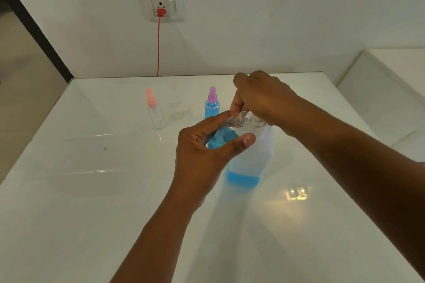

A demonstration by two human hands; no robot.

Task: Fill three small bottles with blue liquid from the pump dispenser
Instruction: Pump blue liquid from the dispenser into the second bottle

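Pump dispenser (251, 158): tall translucent white plastic bottle, squared shoulders, standing upright on the worktop (92, 190) right of centre, a shallow layer of blue liquid at its base. Right hand (264, 99) sits on top of the dispenser, fingers curled down over the pump head, which is mostly hidden beneath them; whether the head is pressed down, cannot tell. Left hand (204, 151) grips the open small bottle (226, 132), clear plastic, rounded body, uncapped, threaded neck bare. Fingers wrap the bottle's far side, thumb (243, 142) lies across its near side; bottle is tilted, neck pointing up and right, mouth just under the right hand's fingers at the pump outlet. Lower body of this bottle shows blue liquid with bubbles; upper part near the neck is clear. It is held in front of the dispenser's shoulder, touching or just beside it, cannot tell which. Purple-capped bottle (212, 105): upright toward the far edge of the worktop, just behind the left hand, filled with blue liquid, spray top on. Pink-capped bottle (155, 110): upright, further left along the far edge, well apart from the hands, clear body, spray top on. Worktop is glossy white, reflecting a light patch near the dispenser's base.
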